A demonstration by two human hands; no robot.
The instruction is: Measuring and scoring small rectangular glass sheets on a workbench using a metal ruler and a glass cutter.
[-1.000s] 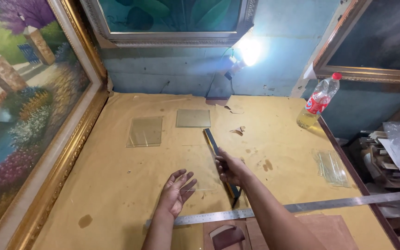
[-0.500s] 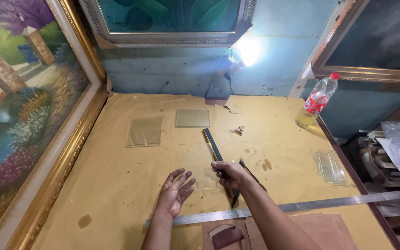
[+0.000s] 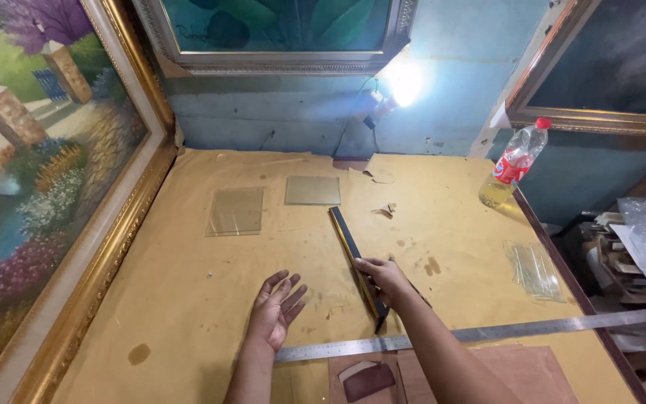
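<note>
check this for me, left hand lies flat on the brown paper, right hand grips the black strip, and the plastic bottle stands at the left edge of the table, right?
Not quite: the plastic bottle stands at the right edge of the table, not the left, as the head view shows. The rest holds: the left hand lies flat on the brown paper and the right hand grips the black strip.

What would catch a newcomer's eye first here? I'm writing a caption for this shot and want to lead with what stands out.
Likely the glaring lamp on the blue back wall, then the big gold-framed garden painting leaning along the left. At centre, on the yellow-brown paper-covered table, the left hand lies flat and open while the right hand grips a dark bar, just above a long steel ruler.
</note>
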